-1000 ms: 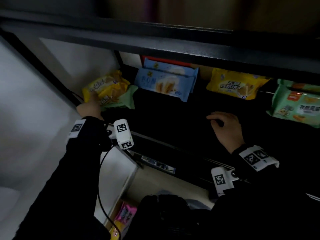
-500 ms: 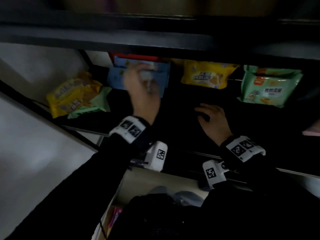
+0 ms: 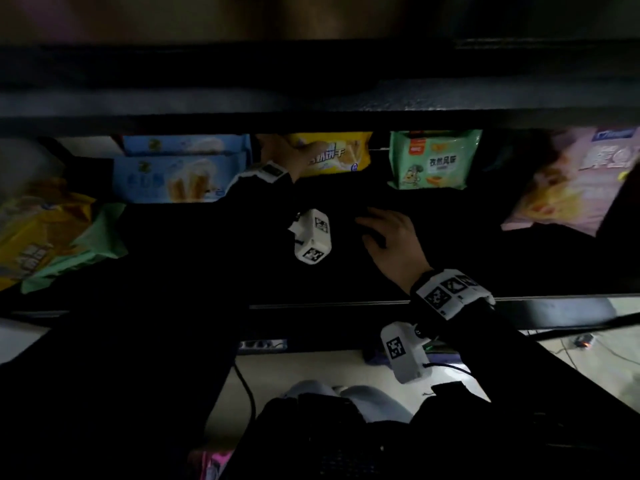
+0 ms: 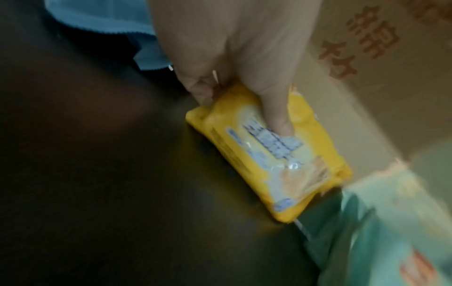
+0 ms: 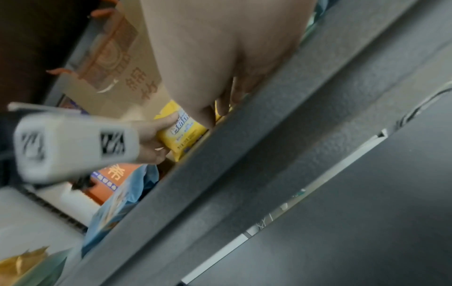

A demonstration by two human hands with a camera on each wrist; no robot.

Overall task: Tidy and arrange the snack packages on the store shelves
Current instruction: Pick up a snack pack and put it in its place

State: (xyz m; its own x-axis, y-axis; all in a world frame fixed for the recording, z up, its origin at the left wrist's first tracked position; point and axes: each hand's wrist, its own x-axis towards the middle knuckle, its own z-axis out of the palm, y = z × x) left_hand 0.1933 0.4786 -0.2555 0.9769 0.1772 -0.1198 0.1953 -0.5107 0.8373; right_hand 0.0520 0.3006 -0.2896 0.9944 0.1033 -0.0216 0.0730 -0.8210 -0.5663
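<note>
1. My left hand [image 4: 232, 48] is deep in the shelf, thumb over the front of the yellow wafer packet [image 4: 269, 154] and fingers curled at its near end. That looks like a grip for sliding or squaring it, not for lifting it out.
2. The packet lies flat on the dark shelf board [image 3: 207, 254], back against a brown cardboard carton [image 4: 367, 77].
3. My right hand [image 3: 391, 244] holds nothing: fingers loosely spread, resting on the board, probably bracing me.
4. Neighbours now: blue wafer packets [image 3: 180, 178] stacked just to the left, a green snack packet [image 3: 433, 161] to the right, a pink packet [image 3: 571, 181] beyond it.
5. At far left a yellow bag [image 3: 38, 233] lies askew on a green one [image 3: 86, 244]; I judge that untidy.
6. The upper shelf's edge [image 3: 311, 109] overhangs and blocks my view of the back.
</note>
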